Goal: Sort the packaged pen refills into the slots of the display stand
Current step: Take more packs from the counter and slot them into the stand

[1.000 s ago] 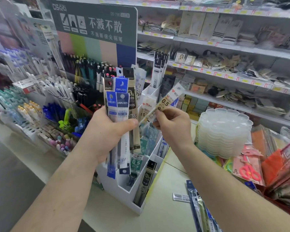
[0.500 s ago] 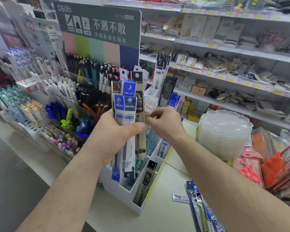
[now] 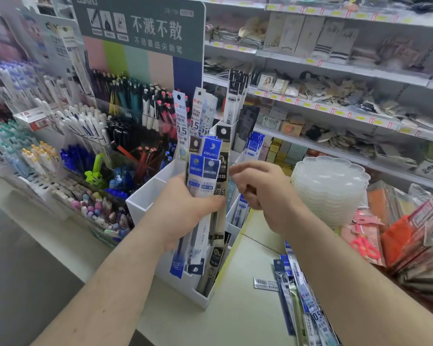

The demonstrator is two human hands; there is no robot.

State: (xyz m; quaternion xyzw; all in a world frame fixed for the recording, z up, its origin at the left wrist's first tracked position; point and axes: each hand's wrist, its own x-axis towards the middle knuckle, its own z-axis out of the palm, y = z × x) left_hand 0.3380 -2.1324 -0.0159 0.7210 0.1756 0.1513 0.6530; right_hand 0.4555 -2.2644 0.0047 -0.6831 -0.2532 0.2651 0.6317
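Observation:
My left hand [image 3: 183,211] grips a bundle of packaged pen refills [image 3: 208,168], blue and black packs held upright in front of the white display stand [image 3: 145,198]. My right hand [image 3: 265,193] hovers just right of the bundle with loosely curled fingers and holds nothing; it is motion-blurred. White 0.5 refill packs [image 3: 181,118] stand in a slot behind the bundle. Tall black packs [image 3: 236,98] stand in a slot further back, and a black pack [image 3: 211,270] lies in the stand's front slot. More loose refill packs [image 3: 303,303] lie on the counter at the lower right.
A large pen display [image 3: 125,116] stands to the left of the stand. A stack of clear plastic trays [image 3: 330,186] sits to the right, with scissors packs [image 3: 365,243] beyond it. A barcode sticker [image 3: 264,283] lies on the counter. Store shelves [image 3: 335,68] fill the background.
One second ago my right hand pinched a white 0.5 refill pack. It carried the pack to the stand's slots, and now the hand is empty beside the bundle.

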